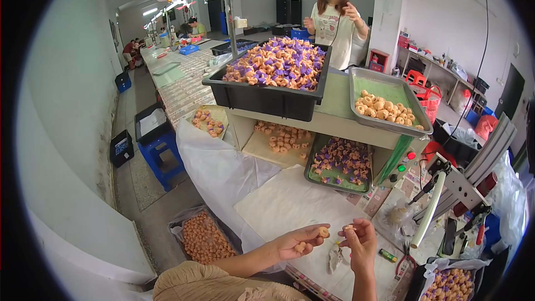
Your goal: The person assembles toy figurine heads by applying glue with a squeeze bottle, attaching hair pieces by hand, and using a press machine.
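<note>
Over the pale cloth (284,198) on the bench, my left hand (295,242) is palm up with two small tan pieces (300,247) in it, one by the fingertips. My right hand (361,242) is closed in a pinch on another small tan piece (349,227), a little to the right of my left hand. A crumpled grey scrap (335,258) lies between the hands. A small green cylinder (387,255) lies to the right of my right hand.
A black bin (267,100) heaped with tan and purple pieces and a metal tray (426,128) stand on the shelf. A dark tray (362,190) sits below. A press (457,181) is right. A person (337,28) stands behind; a crate (181,228) is at lower left.
</note>
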Demonstrator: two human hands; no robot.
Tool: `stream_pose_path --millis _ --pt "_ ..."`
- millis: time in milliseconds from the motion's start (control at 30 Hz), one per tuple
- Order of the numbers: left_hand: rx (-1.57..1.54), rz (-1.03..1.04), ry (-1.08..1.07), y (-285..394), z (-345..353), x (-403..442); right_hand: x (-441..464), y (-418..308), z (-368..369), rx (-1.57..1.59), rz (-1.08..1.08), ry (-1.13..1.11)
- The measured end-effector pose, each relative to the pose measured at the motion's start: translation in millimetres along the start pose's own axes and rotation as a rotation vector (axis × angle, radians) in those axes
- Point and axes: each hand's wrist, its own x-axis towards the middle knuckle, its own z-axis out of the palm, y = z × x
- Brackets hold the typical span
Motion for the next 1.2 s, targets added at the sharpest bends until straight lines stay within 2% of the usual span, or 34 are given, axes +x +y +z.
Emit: stream_pose_path --millis 100,200,300,433,500,567,700,833,900,1033,1100,1133,1200 --pt "0.024 -0.007 -0.032 3 9 6 -5 -6 1 0.010 0.012 -0.019" --pt "0.034 -0.011 -0.046 2 14 8 -5 -10 2 -0.158 -0.244 0.005" --pt "0.051 0.004 -0.066 11 21 18 -3 -13 1 -0.229 -0.295 0.045" --pt "0.192 0.079 -0.082 7 17 25 -2 -19 -4 -0.225 -0.216 0.097" --pt "0.257 0.100 -0.115 14 23 31 -1 -29 -5 -0.385 -0.245 0.088" --pt "0.261 0.103 -0.100 18 34 32 -2 -42 1 -0.551 -0.387 0.109" --pt "0.254 0.107 -0.098 26 55 30 -2 -41 2 -0.384 -0.431 0.108" --pt "0.282 0.122 -0.130 27 56 31 -3 -44 2 -0.471 -0.453 0.065" --pt "0.307 0.127 -0.149 27 56 32 -4 -46 5 -0.619 -0.488 0.050" --pt "0.545 0.208 0.024 23 61 31 -2 -53 5 -0.808 -0.549 0.024" --pt "0.620 0.190 0.062 26 71 28 0 -50 4 -0.753 -0.579 0.028" --pt "0.649 0.218 0.041 28 69 28 0 -52 5 -0.749 -0.625 0.031" --pt "0.633 0.137 0.009 30 61 30 -2 -56 5 -0.752 -0.545 -0.012"
